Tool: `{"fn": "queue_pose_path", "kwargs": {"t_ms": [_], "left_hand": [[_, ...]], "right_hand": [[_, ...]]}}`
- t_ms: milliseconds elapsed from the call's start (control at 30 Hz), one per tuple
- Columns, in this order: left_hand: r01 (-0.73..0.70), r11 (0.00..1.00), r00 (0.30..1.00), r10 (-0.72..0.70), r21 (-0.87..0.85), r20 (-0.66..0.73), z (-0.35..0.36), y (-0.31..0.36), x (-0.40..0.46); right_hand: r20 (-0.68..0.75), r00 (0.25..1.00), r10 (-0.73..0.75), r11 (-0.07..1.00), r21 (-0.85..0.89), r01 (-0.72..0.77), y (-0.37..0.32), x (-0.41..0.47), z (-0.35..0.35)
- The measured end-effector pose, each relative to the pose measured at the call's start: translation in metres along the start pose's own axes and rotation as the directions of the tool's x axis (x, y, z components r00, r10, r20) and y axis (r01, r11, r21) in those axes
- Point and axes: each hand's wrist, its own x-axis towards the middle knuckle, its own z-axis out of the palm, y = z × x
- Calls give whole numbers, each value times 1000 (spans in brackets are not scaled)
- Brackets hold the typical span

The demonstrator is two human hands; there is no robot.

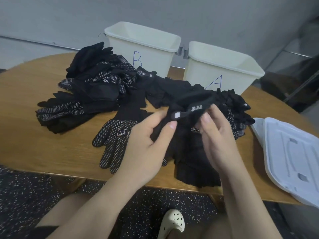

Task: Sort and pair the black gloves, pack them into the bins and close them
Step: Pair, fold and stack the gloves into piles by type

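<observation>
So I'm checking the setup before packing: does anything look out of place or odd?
Mostly no. The lids lie stacked at the table's right edge, overhanging it slightly. Bins B and A stand upright and open. Both hands, left and right, hold a black glove.

both forearms reaching forward, left hand (148,135) and right hand (215,133) raised close together, fingers apparently curled, pinching
</observation>
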Motion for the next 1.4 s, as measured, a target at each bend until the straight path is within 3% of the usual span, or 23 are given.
{"fn": "queue_pose_path", "kwargs": {"t_ms": [67,133,233,333,433,533,667,1000,1200,1400], "left_hand": [[26,999,995,-23,-34,97,5,4,-2],[63,998,988,-59,-25,146,11,5,-2],[104,995,964,-101,-2,246,21,5,1],[184,982,913,-187,41,364,27,-2,4],[186,967,941,-226,175,252,27,-14,6],[219,939,937,-278,265,211,25,-21,7],[200,883,952,-278,425,129,21,-27,4],[187,858,952,-279,477,127,20,-33,-6],[125,815,951,-260,565,164,17,-38,-7],[106,813,974,-202,573,107,17,-39,-8]], "right_hand": [[71,997,-25,999,33,22,-6,-10,-11],[42,999,-17,1000,10,17,-12,-22,-20],[-111,991,70,997,-10,-72,-13,-37,-31],[-278,932,231,969,-23,-247,-1,-41,-37],[-387,898,210,922,-226,-313,14,-37,-40],[-375,920,111,831,-473,-293,23,-32,-39],[-360,930,81,720,-623,-304,33,-27,-38],[-365,931,30,639,-709,-298,34,-26,-39],[-387,921,-51,410,-849,-334,40,-33,-33],[-368,928,-49,353,-876,-329,43,-32,-31]]}}
